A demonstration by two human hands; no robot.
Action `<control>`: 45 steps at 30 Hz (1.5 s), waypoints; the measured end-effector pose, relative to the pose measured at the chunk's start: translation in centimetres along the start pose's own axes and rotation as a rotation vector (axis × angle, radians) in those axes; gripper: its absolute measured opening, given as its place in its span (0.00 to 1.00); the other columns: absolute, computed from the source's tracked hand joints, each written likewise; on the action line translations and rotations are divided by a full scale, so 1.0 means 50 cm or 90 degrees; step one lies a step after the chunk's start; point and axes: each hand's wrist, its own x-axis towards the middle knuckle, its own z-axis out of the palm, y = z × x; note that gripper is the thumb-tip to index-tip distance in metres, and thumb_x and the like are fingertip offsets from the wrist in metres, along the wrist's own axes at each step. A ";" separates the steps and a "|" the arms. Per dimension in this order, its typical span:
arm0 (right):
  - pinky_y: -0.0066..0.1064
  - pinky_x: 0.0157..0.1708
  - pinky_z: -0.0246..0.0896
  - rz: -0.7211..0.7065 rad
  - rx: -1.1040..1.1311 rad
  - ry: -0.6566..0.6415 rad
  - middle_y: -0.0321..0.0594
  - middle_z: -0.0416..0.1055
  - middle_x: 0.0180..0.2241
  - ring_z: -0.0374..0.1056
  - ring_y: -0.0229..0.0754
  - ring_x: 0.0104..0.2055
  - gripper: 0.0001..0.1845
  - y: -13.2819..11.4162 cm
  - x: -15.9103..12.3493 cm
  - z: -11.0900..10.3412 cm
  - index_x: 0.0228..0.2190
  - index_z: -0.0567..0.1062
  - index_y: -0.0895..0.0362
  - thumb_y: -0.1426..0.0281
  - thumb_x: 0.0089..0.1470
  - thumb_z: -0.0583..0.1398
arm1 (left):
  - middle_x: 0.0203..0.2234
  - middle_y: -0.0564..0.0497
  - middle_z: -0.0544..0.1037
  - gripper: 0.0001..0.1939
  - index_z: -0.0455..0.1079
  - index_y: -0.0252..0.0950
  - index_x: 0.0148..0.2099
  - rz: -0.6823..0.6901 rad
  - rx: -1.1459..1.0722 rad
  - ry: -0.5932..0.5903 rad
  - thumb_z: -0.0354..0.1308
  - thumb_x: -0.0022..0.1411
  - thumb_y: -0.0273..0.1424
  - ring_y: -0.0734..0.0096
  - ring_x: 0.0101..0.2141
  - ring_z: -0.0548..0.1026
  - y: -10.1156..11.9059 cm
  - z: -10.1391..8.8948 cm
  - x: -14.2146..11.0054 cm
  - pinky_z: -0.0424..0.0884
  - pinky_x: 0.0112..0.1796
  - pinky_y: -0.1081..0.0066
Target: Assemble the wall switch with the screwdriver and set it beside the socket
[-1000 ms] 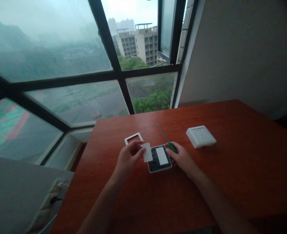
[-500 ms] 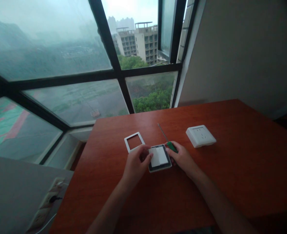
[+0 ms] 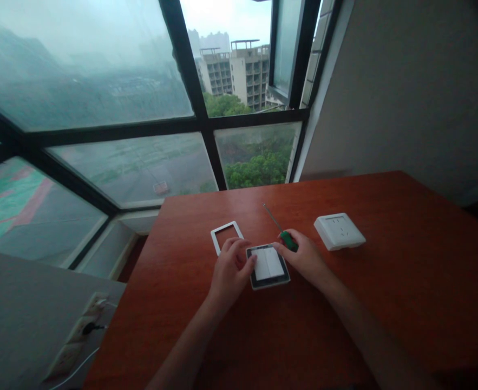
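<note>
A white wall switch [image 3: 269, 264] with a dark inner border is on the table between my hands. My left hand [image 3: 231, 266] grips its left edge, the thumb lying on the front and the other fingers curled at the far side. My right hand [image 3: 302, 259] is closed round the green handle of a screwdriver [image 3: 288, 240], whose thin shaft points away toward the window. The right thumb touches the switch's upper right corner. Just behind my left fingers lies a white square cover frame [image 3: 215, 236], partly hidden by them.
A white socket [image 3: 341, 232] in a box sits on the reddish-brown table [image 3: 401, 260], right of my hands. Beyond the far edge is a dark-framed window [image 3: 206, 124]. Lower left, wall outlets [image 3: 78, 329] hold a black plug and a white cable.
The view has shifted slightly. My right thumb has moved toward the top edge of the switch, and more of the screwdriver's green handle shows. My left hand keeps its hold.
</note>
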 end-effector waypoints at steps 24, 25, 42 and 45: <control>0.30 0.27 0.57 0.014 -0.011 -0.085 0.37 0.70 0.28 0.66 0.40 0.29 0.14 0.008 0.013 0.017 0.29 0.69 0.55 0.57 0.52 0.58 | 0.42 0.46 0.78 0.12 0.71 0.36 0.47 -0.080 -0.146 -0.003 0.54 0.63 0.34 0.64 0.39 0.77 -0.024 0.026 0.000 0.72 0.37 0.69; 0.29 0.24 0.58 0.028 0.012 -0.077 0.36 0.69 0.26 0.66 0.39 0.27 0.15 0.014 0.009 0.015 0.30 0.69 0.55 0.56 0.54 0.56 | 0.42 0.46 0.78 0.12 0.70 0.36 0.47 -0.072 -0.129 0.001 0.54 0.64 0.35 0.65 0.38 0.77 -0.024 0.017 0.000 0.72 0.36 0.69; 0.26 0.15 0.56 0.070 0.195 -0.035 0.28 0.63 0.17 0.60 0.35 0.17 0.14 0.042 -0.014 0.014 0.34 0.69 0.56 0.57 0.53 0.56 | 0.57 0.38 0.65 0.35 0.61 0.37 0.60 0.092 0.326 -0.062 0.66 0.52 0.39 0.48 0.58 0.63 -0.109 -0.084 0.061 0.60 0.56 0.49; 0.26 0.14 0.56 0.069 0.198 -0.034 0.28 0.62 0.17 0.60 0.35 0.16 0.14 0.042 -0.014 0.014 0.33 0.69 0.56 0.58 0.53 0.56 | 0.53 0.42 0.68 0.32 0.62 0.38 0.58 0.103 0.291 -0.037 0.65 0.53 0.38 0.53 0.54 0.67 -0.113 -0.082 0.063 0.63 0.55 0.53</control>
